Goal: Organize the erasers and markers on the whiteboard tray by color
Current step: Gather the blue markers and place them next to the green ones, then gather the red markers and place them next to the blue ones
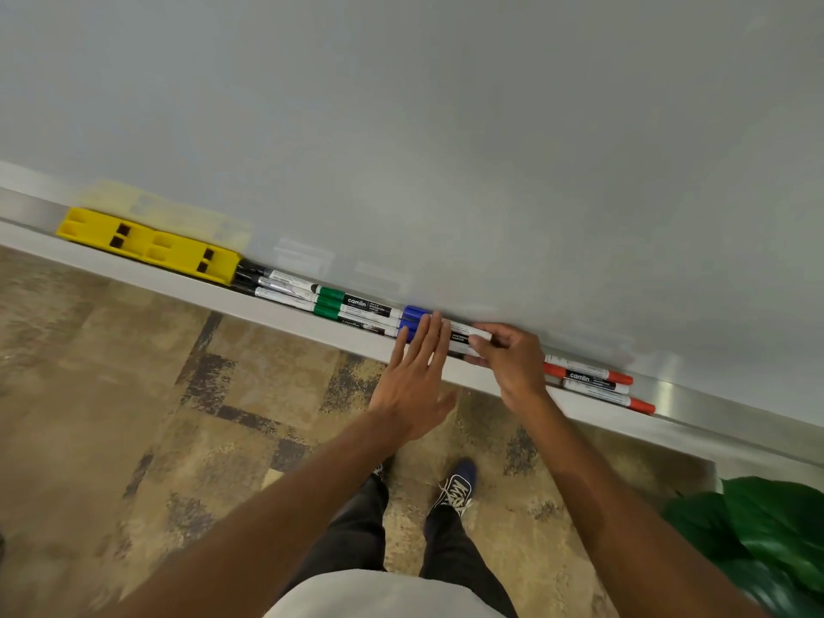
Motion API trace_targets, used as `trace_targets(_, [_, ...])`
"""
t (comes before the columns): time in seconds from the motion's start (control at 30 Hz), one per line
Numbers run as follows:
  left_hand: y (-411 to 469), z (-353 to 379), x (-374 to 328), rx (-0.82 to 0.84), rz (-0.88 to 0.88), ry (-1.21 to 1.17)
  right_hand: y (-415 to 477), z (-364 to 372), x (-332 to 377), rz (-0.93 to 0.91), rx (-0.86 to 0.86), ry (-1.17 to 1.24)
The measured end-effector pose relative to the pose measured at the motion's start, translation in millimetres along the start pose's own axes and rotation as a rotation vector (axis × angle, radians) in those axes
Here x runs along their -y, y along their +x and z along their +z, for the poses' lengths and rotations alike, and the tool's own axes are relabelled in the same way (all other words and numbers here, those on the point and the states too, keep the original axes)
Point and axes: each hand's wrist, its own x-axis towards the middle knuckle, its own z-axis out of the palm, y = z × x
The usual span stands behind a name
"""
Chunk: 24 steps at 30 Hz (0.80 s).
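Observation:
Along the whiteboard tray point(290, 321) lie, from left to right, two yellow erasers point(149, 244), black markers point(276, 285), green markers point(356, 307), blue markers point(414, 314) and red markers point(593, 381). My left hand point(417, 372) is flat with fingers spread, its fingertips resting on the blue markers near their caps. My right hand point(512, 359) pinches the white barrel end of a blue marker between thumb and fingers. Both hands hide most of the blue group.
The whiteboard point(446, 127) rises behind the tray. A green plant point(758, 537) stands at the lower right. Below the tray is patterned carpet point(156, 417), with my legs and shoes point(455, 488) on it.

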Motion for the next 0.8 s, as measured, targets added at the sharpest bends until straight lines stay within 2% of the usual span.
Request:
trace_targets(0.33, [0, 14, 9, -0.012, -0.015, 0.108, -4, 26, 4, 0.104, -0.18, -0.131])
trace_targets(0.57, [2, 12, 7, 0.008, -0.064, 0.143, -6, 28, 4, 0.205, -0.135, -0.103])
trace_targets(0.67, [3, 12, 7, 0.016, -0.07, 0.173, -11, 24, 6, 0.185, -0.112, -0.21])
trace_targets(0.8, [3, 12, 6, -0.004, -0.069, 0.173, -22, 9, 4, -0.027, -0.101, -0.356])
